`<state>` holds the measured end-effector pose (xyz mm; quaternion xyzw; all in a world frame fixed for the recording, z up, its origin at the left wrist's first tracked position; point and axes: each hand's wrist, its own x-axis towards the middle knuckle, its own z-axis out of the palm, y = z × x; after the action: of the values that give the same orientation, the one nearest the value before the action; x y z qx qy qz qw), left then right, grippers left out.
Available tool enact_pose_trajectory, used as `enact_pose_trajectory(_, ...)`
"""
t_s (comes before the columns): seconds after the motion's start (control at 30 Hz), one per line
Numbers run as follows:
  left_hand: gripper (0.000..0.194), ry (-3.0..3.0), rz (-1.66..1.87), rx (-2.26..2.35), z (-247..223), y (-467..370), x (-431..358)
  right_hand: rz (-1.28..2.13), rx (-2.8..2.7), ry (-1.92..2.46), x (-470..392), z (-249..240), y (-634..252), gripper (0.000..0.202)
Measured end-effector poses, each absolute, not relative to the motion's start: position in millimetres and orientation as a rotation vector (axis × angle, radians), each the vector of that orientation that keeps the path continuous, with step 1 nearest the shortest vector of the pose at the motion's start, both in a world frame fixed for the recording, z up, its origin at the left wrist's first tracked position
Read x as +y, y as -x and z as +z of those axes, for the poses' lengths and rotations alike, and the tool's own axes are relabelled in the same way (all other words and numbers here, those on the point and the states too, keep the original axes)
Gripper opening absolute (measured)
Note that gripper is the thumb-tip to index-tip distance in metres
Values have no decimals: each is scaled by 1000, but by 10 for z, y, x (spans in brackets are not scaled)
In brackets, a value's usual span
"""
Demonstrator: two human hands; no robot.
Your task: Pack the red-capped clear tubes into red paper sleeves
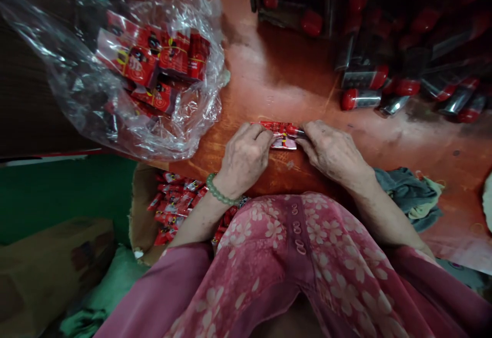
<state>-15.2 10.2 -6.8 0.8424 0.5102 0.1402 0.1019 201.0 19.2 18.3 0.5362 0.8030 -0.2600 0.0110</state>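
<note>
Pink floral cloth of the person's shirt [269,235] nearly meets the near edge of the table [246,82]. At near left, an open cardboard box [143,210] of small packets [179,205] sits lower than the tabletop, probably for easy reach. Before the shirt, on the table, the left hand [246,154] pinches the left end of a red packet [284,143]; the right hand [333,152] appears to pinch a red-capped tube [294,130] at its right end, likely to line the two up. Farther left, a clear bag [165,146] gapes, perhaps for access to its bundles [136,66]; far right lie loose tubes [363,98]. Counted: one box, two hands, one packet between them, one held tube, one bag, at least three bundles; the dim, overlapping loose tubes defy counting.
</note>
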Motion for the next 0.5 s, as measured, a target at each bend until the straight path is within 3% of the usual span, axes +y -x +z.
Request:
enact_pose_trajectory(0.13, 29, -2385, 688, 1483, -83, 194, 87, -1171, 2534, -1824, 190, 81, -2137, 23)
enact_pose_trajectory(0.33, 22, -2197, 1029, 1360, -136, 178, 162, -2336, 2020, -2086, 210, 9, -2307, 39)
enact_pose_trajectory(0.5, 18, -2113, 953, 1356, -206, 133, 157, -2425, 1909, -2114, 160, 56, -2276, 41)
